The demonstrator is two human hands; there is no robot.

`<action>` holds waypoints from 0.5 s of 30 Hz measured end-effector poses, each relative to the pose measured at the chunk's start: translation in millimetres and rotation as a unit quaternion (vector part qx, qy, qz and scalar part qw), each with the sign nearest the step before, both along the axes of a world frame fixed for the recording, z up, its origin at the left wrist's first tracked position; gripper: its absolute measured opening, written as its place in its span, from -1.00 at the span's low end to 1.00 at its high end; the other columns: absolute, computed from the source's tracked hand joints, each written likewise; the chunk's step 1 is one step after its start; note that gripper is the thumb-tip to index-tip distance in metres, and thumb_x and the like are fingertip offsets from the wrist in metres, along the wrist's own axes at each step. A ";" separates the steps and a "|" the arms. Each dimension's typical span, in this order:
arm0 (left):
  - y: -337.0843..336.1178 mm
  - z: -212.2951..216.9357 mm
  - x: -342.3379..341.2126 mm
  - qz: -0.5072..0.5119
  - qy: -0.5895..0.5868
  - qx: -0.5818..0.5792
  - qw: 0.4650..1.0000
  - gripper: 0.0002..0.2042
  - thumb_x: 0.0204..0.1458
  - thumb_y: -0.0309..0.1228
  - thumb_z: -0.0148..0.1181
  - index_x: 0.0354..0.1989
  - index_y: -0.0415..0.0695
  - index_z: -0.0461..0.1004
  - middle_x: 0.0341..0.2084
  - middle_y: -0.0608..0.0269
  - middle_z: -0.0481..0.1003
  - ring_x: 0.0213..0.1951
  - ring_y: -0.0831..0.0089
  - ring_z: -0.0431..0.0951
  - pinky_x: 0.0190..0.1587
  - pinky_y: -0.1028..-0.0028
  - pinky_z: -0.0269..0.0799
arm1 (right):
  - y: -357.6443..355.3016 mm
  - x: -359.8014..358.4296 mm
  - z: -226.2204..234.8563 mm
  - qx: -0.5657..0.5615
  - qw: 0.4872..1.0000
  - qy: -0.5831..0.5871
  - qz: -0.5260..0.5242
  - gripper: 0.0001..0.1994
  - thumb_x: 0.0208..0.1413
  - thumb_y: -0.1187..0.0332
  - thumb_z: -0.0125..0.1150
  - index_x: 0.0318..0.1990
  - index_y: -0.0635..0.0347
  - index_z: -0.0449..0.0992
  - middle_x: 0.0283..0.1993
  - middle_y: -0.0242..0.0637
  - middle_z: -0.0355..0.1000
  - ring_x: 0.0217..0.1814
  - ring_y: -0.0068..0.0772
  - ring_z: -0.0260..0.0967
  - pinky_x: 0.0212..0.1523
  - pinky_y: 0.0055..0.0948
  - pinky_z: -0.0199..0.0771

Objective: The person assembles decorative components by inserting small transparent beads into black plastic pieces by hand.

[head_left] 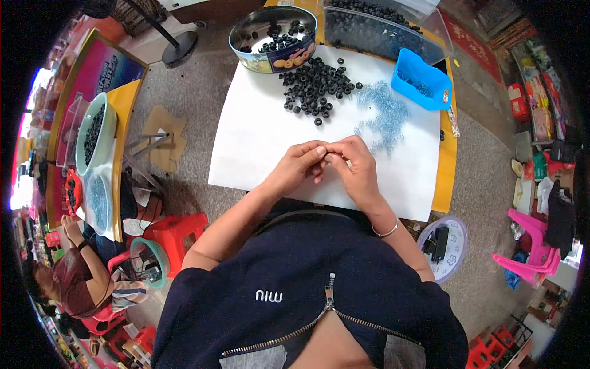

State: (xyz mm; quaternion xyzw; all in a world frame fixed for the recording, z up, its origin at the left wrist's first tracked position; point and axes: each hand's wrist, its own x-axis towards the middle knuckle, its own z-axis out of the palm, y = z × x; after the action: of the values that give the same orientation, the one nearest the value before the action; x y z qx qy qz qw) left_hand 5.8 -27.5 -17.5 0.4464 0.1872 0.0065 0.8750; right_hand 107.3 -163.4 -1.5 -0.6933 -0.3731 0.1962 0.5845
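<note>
Black rings (316,86) matt; tin (261,63) glossy metal; tray (421,66) plastic.

Hands at work: two, one left hand (301,165) and one right hand (356,163). Main table (445,178): one white sheet (258,141), one tin (261,63), one clear bin (387,46), one blue tray (413,95); black rings (316,86) and blue bits (387,114), both too many to count. Side table (127,117): one green basin (112,126), one pale bowl (110,206), one red dish (69,200). Elsewhere: one lavender basin (455,249), one teal basket (163,264), one co-worker (83,270); red stools (178,237), several, exact number unclear.
</note>
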 end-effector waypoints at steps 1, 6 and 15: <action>1.9 -0.3 -1.7 -0.025 0.004 0.024 0.999 -0.72 0.26 -0.29 -0.06 -0.08 -0.26 0.43 -0.51 0.39 0.37 -0.50 0.64 0.35 -0.45 0.61 0.33 | -0.3 0.9 -0.6 -0.007 0.995 -0.099 -0.003 -0.87 -0.03 0.52 0.20 -0.28 0.19 0.52 -0.35 -0.28 0.33 -0.25 -0.22 0.30 -0.19 -0.33 0.32; 9.1 16.5 -8.5 -0.084 0.026 0.072 0.993 -0.70 0.27 -0.27 -0.07 -0.07 -0.26 0.43 -0.49 0.39 0.37 -0.49 0.62 0.37 -0.38 0.63 0.37 | 0.6 2.9 -1.7 0.012 0.964 -0.264 0.015 -0.84 -0.12 0.49 0.27 -0.31 0.14 0.53 -0.36 -0.31 0.31 -0.27 -0.27 0.25 -0.22 -0.34 0.25; 17.7 17.8 -8.6 -0.077 0.014 0.028 0.997 -0.72 0.25 -0.29 -0.04 -0.09 -0.26 0.43 -0.48 0.37 0.33 -0.54 0.64 0.28 -0.43 0.59 0.36 | 1.3 -7.5 3.8 0.020 0.998 -0.053 -0.006 -0.89 0.02 0.48 0.19 -0.26 0.16 0.51 -0.30 -0.28 0.34 -0.23 -0.32 0.32 -0.09 -0.38 0.30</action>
State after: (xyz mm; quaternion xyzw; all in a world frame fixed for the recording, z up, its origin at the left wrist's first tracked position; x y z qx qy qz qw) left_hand -2.7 -9.8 0.4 0.4836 0.1639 -0.0616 0.8576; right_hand 99.8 -162.0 2.3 -0.6934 -0.4030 0.1479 0.5787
